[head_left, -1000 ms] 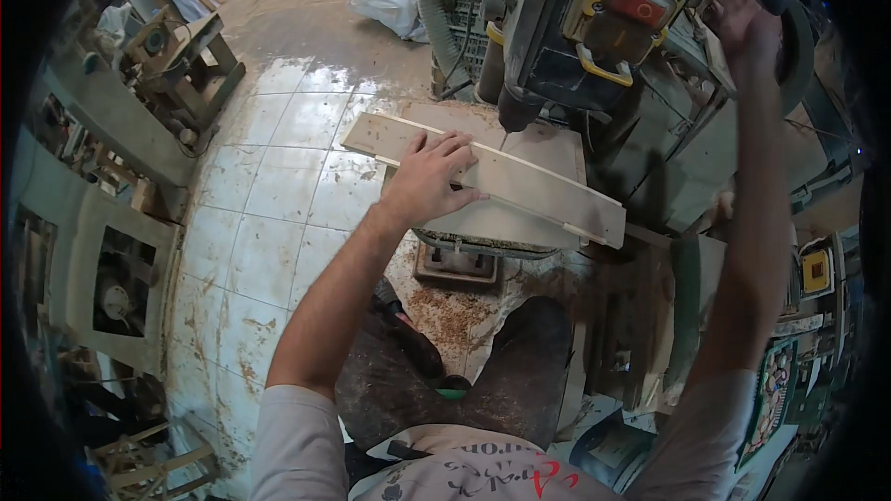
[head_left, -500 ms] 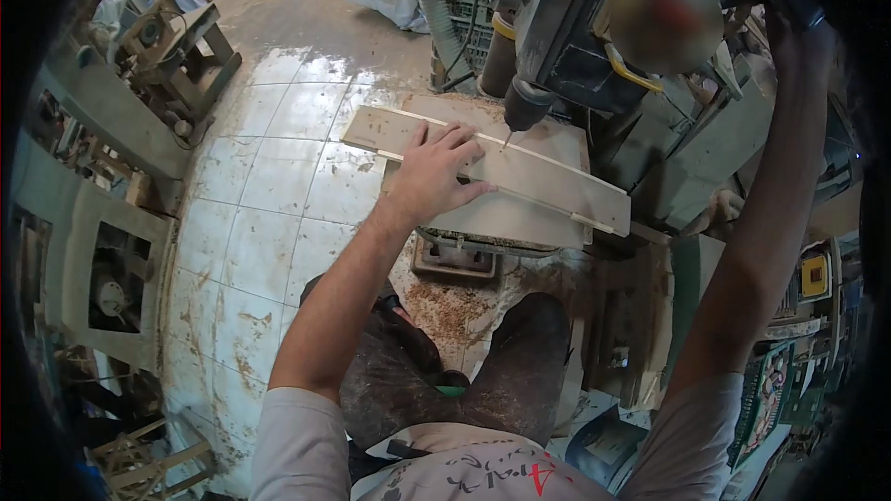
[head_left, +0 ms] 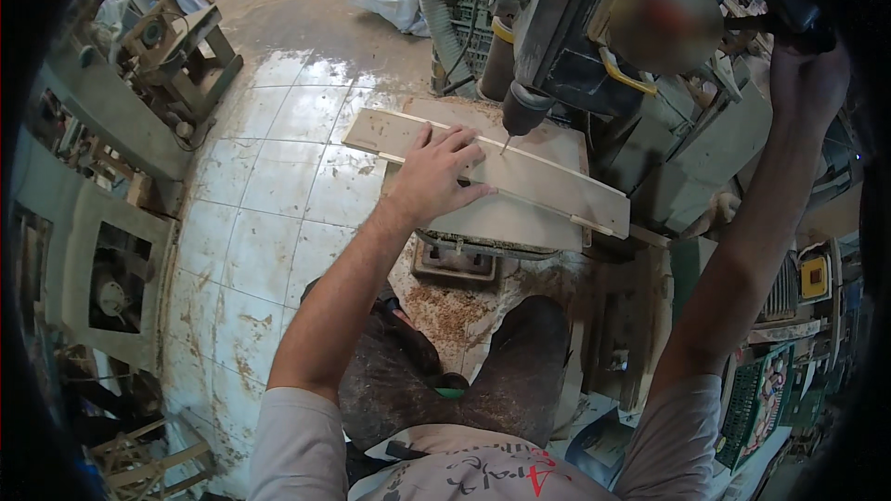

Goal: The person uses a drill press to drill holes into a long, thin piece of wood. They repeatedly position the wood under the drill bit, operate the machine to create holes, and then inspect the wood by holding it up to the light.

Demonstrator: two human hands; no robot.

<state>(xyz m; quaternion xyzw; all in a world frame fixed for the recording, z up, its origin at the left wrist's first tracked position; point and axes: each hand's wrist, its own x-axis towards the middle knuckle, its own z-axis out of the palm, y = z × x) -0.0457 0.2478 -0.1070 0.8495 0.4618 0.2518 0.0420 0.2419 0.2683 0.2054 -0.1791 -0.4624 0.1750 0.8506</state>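
Observation:
A long, pale wooden board [head_left: 548, 180] with thin strips along its edges lies aslant on the drill press table [head_left: 492, 222]. My left hand [head_left: 438, 171] is closed across the board's left half, fingertips by the far edge and thumb at the near edge. Just right of that hand, the drill chuck [head_left: 526, 108] points down. Its thin drill bit [head_left: 506, 145] has its tip at the board; whether it has entered the wood I cannot tell. At the upper right, my right hand [head_left: 811, 78] is wrapped round the dark drill press handle [head_left: 817, 32], its fingers partly in shadow.
Sawdust [head_left: 450, 311] covers the floor between my legs, by the press base [head_left: 455, 261]. Workshop machines [head_left: 116, 269] line the left side, beside white floor tiles [head_left: 264, 185]. Boards and green crates [head_left: 756, 399] crowd the right. A plastic bag [head_left: 390, 4] lies beyond the press.
My right hand has come down and toward me with the handle. The chuck and bit have dropped slightly toward the board. My left hand and the board have stayed in place.

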